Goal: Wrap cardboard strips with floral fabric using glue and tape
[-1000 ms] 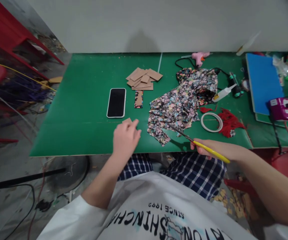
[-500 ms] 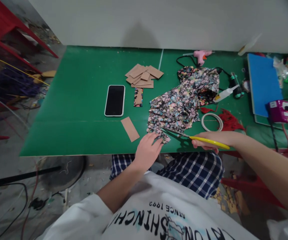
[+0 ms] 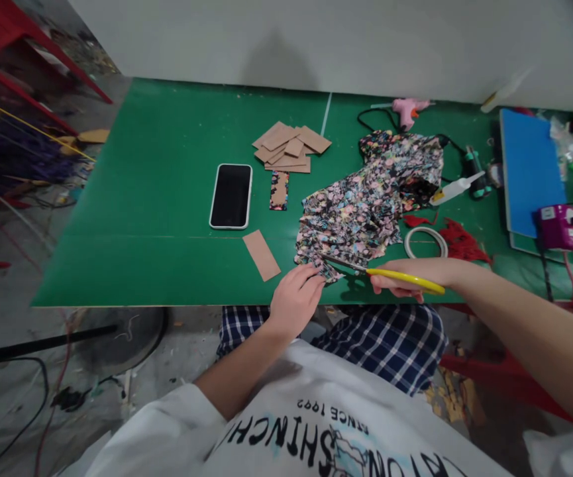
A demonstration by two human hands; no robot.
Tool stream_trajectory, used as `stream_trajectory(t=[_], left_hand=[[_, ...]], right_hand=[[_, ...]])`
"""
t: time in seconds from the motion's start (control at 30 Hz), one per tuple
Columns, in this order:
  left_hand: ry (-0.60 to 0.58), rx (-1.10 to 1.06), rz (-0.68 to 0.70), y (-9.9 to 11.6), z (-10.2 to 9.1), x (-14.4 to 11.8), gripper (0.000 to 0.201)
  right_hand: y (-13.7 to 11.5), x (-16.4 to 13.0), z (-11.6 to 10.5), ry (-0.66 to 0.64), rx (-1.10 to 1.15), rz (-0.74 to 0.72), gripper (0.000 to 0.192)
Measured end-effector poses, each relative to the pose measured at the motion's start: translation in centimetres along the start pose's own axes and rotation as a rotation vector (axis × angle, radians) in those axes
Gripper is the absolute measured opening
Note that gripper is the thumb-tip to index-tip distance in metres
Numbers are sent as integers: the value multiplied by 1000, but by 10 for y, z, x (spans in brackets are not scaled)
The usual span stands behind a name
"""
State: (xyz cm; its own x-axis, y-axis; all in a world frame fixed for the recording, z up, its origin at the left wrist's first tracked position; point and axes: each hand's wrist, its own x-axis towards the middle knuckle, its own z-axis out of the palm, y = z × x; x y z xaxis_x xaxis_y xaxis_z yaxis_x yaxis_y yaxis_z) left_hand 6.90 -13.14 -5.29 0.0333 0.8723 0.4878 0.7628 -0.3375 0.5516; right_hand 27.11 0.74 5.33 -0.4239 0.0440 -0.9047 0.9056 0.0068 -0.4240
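Observation:
A crumpled floral fabric piece [image 3: 356, 205] lies on the green table. My left hand [image 3: 297, 297] grips its near lower edge with the fingers closed on the cloth. My right hand [image 3: 400, 281] is wrapped round yellow-handled scissors [image 3: 405, 279]. The blades point left and lie at the near edge of the fabric, close to my left fingertips. Left of my left hand is a bare cardboard rectangle [image 3: 261, 255]. Farther back, a small cardboard piece with floral edges [image 3: 279, 191] lies by a pile of cardboard rectangles [image 3: 281, 146].
A phone [image 3: 231, 197] lies left of the cardboard. Right of the fabric are a tape ring [image 3: 426, 243], red scraps [image 3: 465, 242], a glue bottle [image 3: 458, 188] and a blue board [image 3: 532, 172]. A pink glue gun [image 3: 409, 112] lies behind, near the wall.
My right hand and the scissors have moved slightly left, the blades going farther into the fabric's near edge. My left hand stays on the cloth. The camera view has shifted a little.

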Motion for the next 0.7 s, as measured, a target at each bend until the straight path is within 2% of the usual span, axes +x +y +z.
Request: stream_trajectory(t=[0.2, 0.7], left_hand=[[-25, -25, 14, 0, -2, -1, 13], [-32, -45, 36, -2, -2, -3, 13]], right_hand=[[-7, 3, 0, 32, 34, 41, 67], [-9, 14, -5, 70, -81, 16, 64]])
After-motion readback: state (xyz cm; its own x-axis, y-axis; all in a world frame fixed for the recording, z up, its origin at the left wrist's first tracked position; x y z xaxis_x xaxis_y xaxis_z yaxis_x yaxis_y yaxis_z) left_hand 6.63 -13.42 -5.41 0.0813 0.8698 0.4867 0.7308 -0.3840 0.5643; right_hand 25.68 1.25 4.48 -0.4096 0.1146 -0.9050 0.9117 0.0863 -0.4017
